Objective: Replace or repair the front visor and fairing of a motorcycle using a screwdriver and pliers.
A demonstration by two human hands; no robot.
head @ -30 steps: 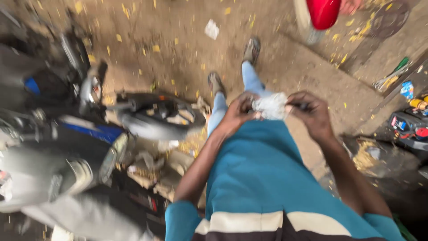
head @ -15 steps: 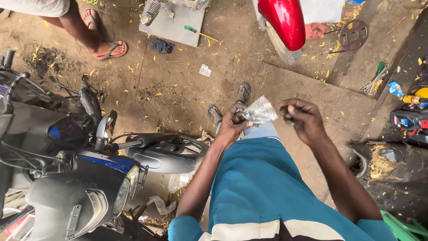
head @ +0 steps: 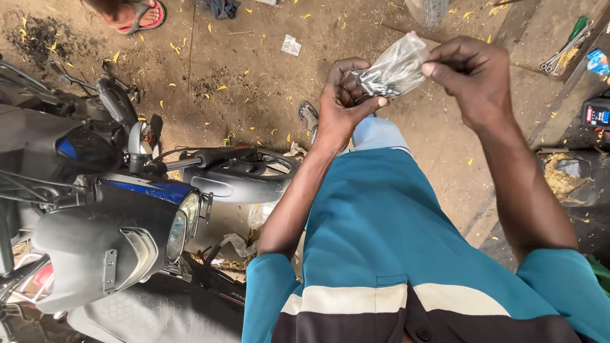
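A small clear plastic bag (head: 395, 67) with dark metal parts inside is held up in front of my chest. My left hand (head: 343, 101) grips its lower left end, fingers curled around it. My right hand (head: 467, 73) pinches the bag's upper right end between thumb and fingers. I wear a teal shirt (head: 387, 235) with a cream and dark stripe. One of my shoes (head: 309, 116) shows on the dirt floor below the hands.
A grey and blue scooter (head: 121, 222) stands close on my left, its handlebar (head: 235, 159) reaching toward my left arm. Another person's sandalled foot (head: 136, 14) is at the top left. Wrenches (head: 562, 54) and small containers (head: 597, 114) lie at the right edge.
The view has tilted down and closer. Both hands have risen with the bag, which is now stretched between them rather than bunched.
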